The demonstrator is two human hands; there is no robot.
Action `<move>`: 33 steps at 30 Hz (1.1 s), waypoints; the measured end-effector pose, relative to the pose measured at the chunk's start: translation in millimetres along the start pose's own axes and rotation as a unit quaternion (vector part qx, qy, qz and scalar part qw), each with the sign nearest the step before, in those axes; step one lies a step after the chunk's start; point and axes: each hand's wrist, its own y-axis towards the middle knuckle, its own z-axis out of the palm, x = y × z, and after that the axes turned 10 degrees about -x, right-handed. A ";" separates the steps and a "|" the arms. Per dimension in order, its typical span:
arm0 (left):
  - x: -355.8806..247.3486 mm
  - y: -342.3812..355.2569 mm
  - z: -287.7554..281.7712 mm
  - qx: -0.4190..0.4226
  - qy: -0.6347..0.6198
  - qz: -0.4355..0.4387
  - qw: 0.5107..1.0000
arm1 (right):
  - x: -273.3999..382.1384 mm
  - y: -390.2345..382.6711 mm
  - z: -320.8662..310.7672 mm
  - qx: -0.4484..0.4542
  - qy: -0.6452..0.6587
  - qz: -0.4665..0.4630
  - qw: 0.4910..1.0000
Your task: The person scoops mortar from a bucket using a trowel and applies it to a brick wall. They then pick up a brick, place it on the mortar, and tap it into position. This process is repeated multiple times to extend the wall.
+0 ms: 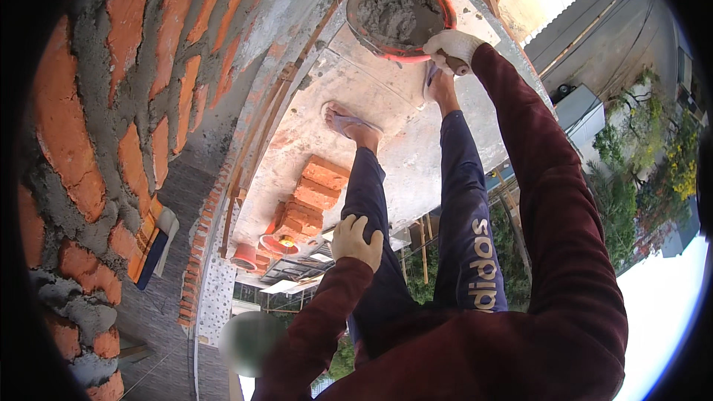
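Note:
My right hand (pixel 454 48), in a pale work glove, is closed around the wooden handle of a trowel (pixel 461 69). The handle's butt end sticks out below the glove; the blade is not visible. That hand is at the near right rim of a round bucket (pixel 451 9) with an orange-red edge. Wet grey mortar (pixel 394 11) lies inside it, heaped in the middle. My left hand (pixel 357 242), also gloved, rests on my left knee with its fingers spread, holding nothing.
On the left rises a brick wall (pixel 70 126) with rough mortar joints. Stacked orange bricks (pixel 316 186) lie on the concrete platform (pixel 297 141) beyond my left knee, near a red bucket (pixel 244 255). My sandalled feet stand before the mortar bucket. Plants and a drop show at right.

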 end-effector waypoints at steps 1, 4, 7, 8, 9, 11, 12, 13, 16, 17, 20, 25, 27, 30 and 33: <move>0.6 1.0 -1.0 -0.005 0.004 -0.005 1.000 | -9.7 -17.4 2.9 0.008 -0.014 -0.045 0.999; -1.0 4.2 0.0 -0.009 0.018 0.017 1.000 | -9.3 -26.8 37.9 -0.110 -0.094 -0.062 0.987; -3.2 5.4 -1.3 -0.005 0.019 0.019 1.000 | 26.7 5.1 69.3 -0.008 -0.022 -0.076 0.997; -4.0 5.5 -2.3 0.002 0.028 0.012 1.000 | 35.5 10.8 71.2 0.012 -0.004 -0.068 0.998; -4.9 4.8 -3.2 -0.003 0.025 0.018 1.000 | 40.7 15.0 73.0 -0.041 0.255 0.027 0.966; -5.7 5.2 -3.9 0.003 0.033 0.018 0.999 | 38.4 10.4 65.1 0.065 0.482 0.059 0.872; -5.7 2.8 -5.0 0.019 0.033 0.011 0.999 | 30.0 -1.2 56.1 0.050 0.560 0.091 0.822; -5.6 2.8 -4.3 0.018 0.031 0.011 0.999 | 14.2 -16.6 52.5 0.061 0.575 0.076 0.812; -4.4 2.2 -2.6 -0.002 0.021 0.013 1.000 | -32.6 -73.6 44.7 0.042 0.332 -0.007 0.942; -3.9 2.5 -1.4 -0.023 0.014 0.023 0.999 | -37.6 -87.8 45.2 -0.093 -0.075 -0.092 0.989; -2.4 3.5 0.6 -0.016 0.025 0.024 0.999 | -25.1 -128.6 49.1 -0.279 -0.429 -0.209 0.833; -0.4 4.3 -1.3 -0.012 0.010 0.017 1.000 | 57.2 -131.5 41.6 -0.138 -0.300 -0.090 0.940; 0.0 3.9 -2.3 -0.017 0.014 0.016 1.000 | 84.0 -110.7 41.3 -0.136 -0.395 -0.216 0.883; -0.6 4.1 -2.5 -0.012 0.002 0.017 1.000 | 116.8 -87.9 37.8 -0.055 -0.435 -0.299 0.847; -2.5 4.2 -1.9 -0.008 0.008 0.016 1.000 | 135.5 -77.7 43.0 -0.031 -0.443 -0.086 0.892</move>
